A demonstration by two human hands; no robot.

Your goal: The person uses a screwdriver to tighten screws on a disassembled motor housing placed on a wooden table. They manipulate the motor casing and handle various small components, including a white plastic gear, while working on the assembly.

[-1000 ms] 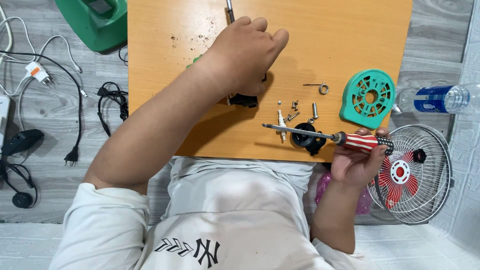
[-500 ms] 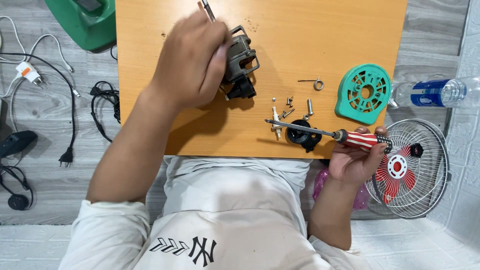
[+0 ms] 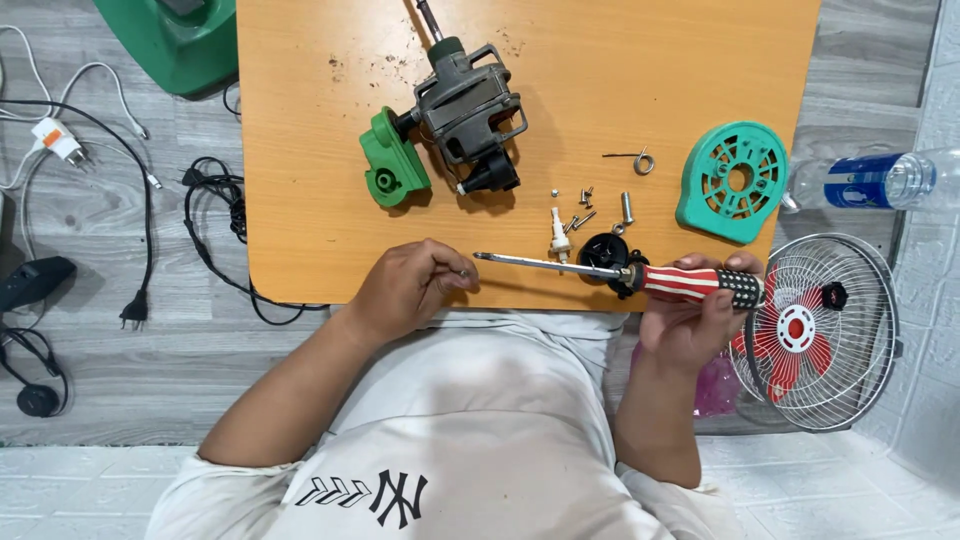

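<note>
Two hands at the table's near edge.
Right hand [image 3: 695,315] grips a screwdriver [image 3: 640,278] (striped handle); left hand [image 3: 410,285] pinches a small screw [image 3: 463,271].

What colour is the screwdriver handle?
Red and white stripes, black dotted end, on the screwdriver; head view.

Right hand [image 3: 695,320] grips a red-striped screwdriver [image 3: 640,278], tip aimed at the left hand [image 3: 410,285] pinching a tiny screw [image 3: 463,271] by the table [image 3: 300,200] edge.
</note>
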